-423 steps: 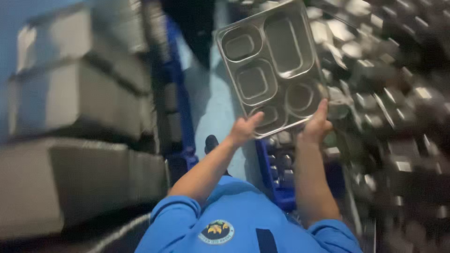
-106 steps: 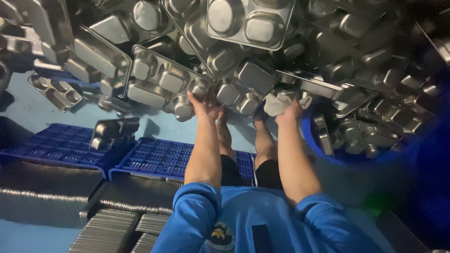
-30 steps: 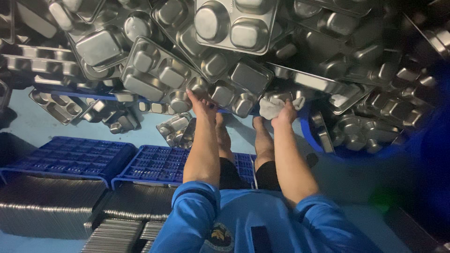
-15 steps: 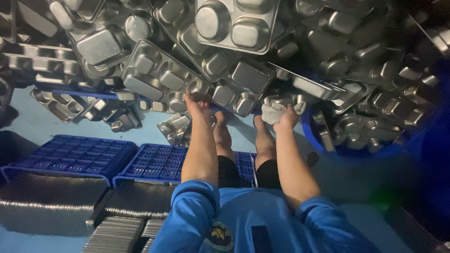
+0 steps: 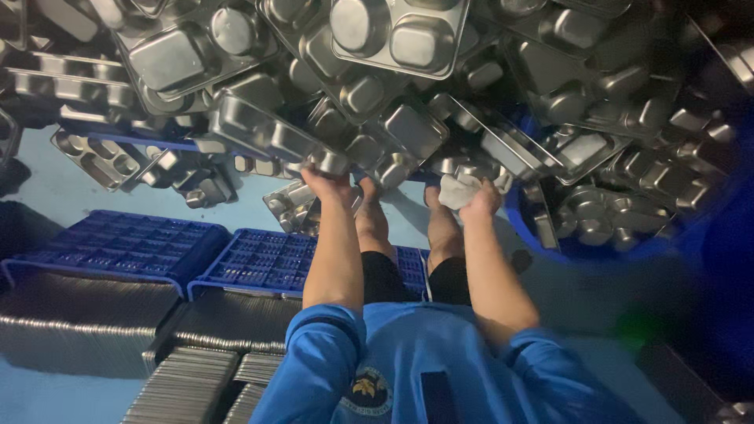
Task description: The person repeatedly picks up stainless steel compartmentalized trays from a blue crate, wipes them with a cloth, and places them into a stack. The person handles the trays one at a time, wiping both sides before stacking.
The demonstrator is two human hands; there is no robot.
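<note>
Overhead and ahead, a great heap of steel meal trays (image 5: 408, 86) fills most of the view, tilted every way and leaning on one another. Below the heap, blue plastic crates (image 5: 267, 263) lie on the pale floor (image 5: 63, 184), and nearer still sit neat stacks of trays (image 5: 196, 377), well apart from the heap. A blue tub (image 5: 597, 235) holds more trays at the heap's right side.

The left hand (image 5: 326, 179) reaches up to the heap's lower edge, fingers curled closed on the rim of one compartment tray (image 5: 267, 133) that juts out there. The right hand (image 5: 479, 200), just beside the heap's lower edge, is closed round a crumpled white cloth (image 5: 457, 188).

As a judgement: the gripped tray looks wedged under others, so drawing it out could loosen its neighbours and send several sliding down onto the bare feet (image 5: 371, 196) directly beneath. A one-handed grip on a slick rim could also slip, and the rim edges might nick fingers.
</note>
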